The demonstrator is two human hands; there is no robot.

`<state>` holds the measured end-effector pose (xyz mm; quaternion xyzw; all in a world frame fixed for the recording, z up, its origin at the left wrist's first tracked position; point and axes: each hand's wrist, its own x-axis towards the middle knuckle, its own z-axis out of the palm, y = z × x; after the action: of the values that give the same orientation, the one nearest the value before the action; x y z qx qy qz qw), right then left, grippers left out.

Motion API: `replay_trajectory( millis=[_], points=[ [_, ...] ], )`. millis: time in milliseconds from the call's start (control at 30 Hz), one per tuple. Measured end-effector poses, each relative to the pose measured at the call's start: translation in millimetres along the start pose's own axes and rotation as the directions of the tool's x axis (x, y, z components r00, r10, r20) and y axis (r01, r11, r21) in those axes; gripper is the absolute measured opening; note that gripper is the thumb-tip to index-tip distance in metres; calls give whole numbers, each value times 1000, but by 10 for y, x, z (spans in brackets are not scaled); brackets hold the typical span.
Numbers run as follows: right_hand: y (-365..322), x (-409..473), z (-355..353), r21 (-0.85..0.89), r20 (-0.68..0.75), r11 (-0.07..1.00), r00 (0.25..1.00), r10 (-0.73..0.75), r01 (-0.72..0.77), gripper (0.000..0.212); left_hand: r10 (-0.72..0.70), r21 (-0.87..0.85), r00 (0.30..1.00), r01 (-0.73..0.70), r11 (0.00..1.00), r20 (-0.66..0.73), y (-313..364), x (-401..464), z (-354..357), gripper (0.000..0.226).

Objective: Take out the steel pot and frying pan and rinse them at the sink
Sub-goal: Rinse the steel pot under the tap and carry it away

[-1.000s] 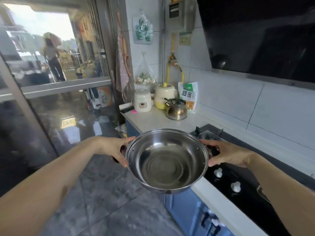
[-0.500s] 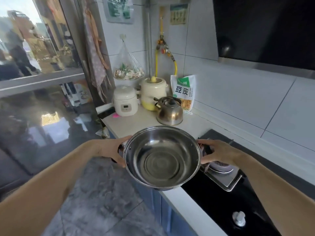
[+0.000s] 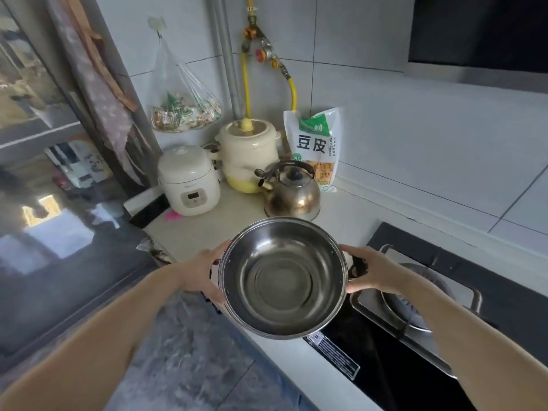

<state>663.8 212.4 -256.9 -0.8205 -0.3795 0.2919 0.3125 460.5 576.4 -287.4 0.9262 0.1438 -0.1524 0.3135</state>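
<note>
Now | steel pot (image 3: 283,277) | left hand (image 3: 204,272), right hand (image 3: 372,269) fingers gripping handles

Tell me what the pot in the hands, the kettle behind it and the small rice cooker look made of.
Steel pot: polished stainless steel, mirror-like with concentric rings. Kettle: metal too, likely steel, shiny but browned; its dark handle looks plastic. Rice cooker: probably cream plastic, smooth, softly glossy shell.
</note>
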Motion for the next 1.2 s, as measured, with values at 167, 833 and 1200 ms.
replay_trajectory(
  millis=[167, 833, 1200],
  points=[
    [102, 204, 71, 1, -9, 999, 999, 44, -44, 78, -6, 40, 999, 4, 999, 33, -305, 368, 47, 147],
    [300, 423, 221, -44, -28, 973, 973, 227, -228, 87, -113, 191, 988, 91, 977, 109, -279, 614, -5, 139],
    [-29, -535, -79, 9, -830, 857, 474, 294, -515, 67, -1, 132, 635, 162, 978, -773, 951, 376, 5, 74]
  ],
)
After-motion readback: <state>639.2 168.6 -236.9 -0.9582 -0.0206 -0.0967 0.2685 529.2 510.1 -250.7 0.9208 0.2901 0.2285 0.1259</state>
